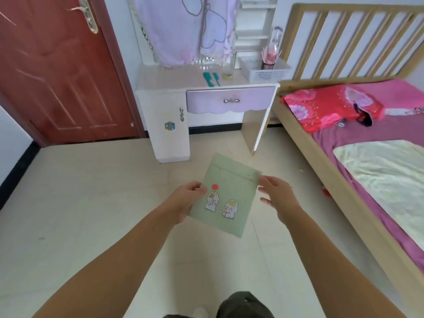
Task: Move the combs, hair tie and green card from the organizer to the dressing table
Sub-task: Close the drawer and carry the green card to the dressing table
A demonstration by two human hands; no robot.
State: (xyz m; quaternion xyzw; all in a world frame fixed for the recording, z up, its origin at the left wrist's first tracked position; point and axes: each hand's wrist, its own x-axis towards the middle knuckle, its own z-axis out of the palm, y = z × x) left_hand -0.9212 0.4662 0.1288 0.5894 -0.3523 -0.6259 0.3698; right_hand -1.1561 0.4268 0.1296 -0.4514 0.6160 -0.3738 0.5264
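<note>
A pale green card [231, 180] with a red dot and two bunny stickers hangs above the floor in front of me. My left hand [185, 200] grips its left edge, thumb on top. My right hand [276, 196] is just off the card's right edge with fingers spread, holding nothing. Two teal combs [211, 79] lie side by side on the white dressing table [169, 81] farther ahead. A yellowish ring, possibly the hair tie [227, 76], lies to the right of the combs. The white mesh organizer basket [263, 71] stands at the table's right end with a dark cup of pink sticks inside.
A red door [57, 76] is at the left. A wooden bed [344, 125] with purple sheets and a red pillow fills the right side. A pink cloth [190, 28] covers the mirror above the table. Pale tiled floor [91, 203] lies between me and the table.
</note>
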